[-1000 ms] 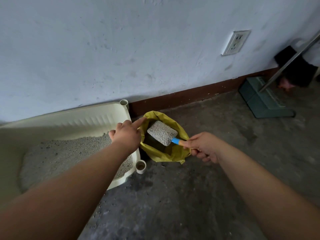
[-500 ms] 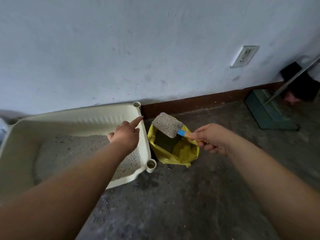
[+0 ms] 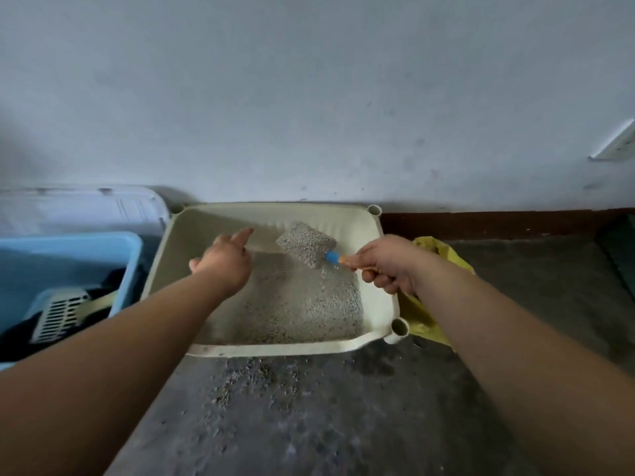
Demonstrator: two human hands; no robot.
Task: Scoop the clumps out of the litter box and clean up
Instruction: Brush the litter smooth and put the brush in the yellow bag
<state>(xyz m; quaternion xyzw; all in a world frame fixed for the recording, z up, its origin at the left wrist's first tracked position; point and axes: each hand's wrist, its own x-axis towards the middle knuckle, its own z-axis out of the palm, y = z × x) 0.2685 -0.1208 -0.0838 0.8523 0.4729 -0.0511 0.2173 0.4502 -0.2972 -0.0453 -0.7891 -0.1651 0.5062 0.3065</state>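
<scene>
Against the wall (image 3: 309, 97), on the concrete floor (image 3: 378, 413): cream litter box (image 3: 379, 304), long side to the wall, grey litter (image 3: 292, 304) spread over its bottom.

- right hand (image 3: 388, 266): over the box's right rim, fingers curled tight round the orange-and-blue handle of the scoop (image 3: 305, 249).
- The scoop head is caked or loaded with grey granules, can't tell which. It's tilted, in the air over the box's back-right corner, clear of the litter bed.
- left hand (image 3: 223, 264): hovering over the litter mid-box, holds nothing. Index finger sticks out toward the back wall of the box, thumb out to the side, other fingers loosely curled.
- yellow bag (image 3: 434, 255): on the floor just beside the box's right rim, mostly hidden behind the right forearm. Mouth not visible.
- spilled granules (image 3: 247, 376): scattered on the floor along the box's near edge.
- blue bin (image 3: 130, 255): left of the box, close to it, with a slotted white tool (image 3: 60, 312) and dark stuff inside. A pale lid (image 3: 86, 207) stands behind it at the wall.
- wall socket (image 3: 616, 144): cut off by the right edge of view. Dark baseboard (image 3: 481, 223) runs right of the box.
</scene>
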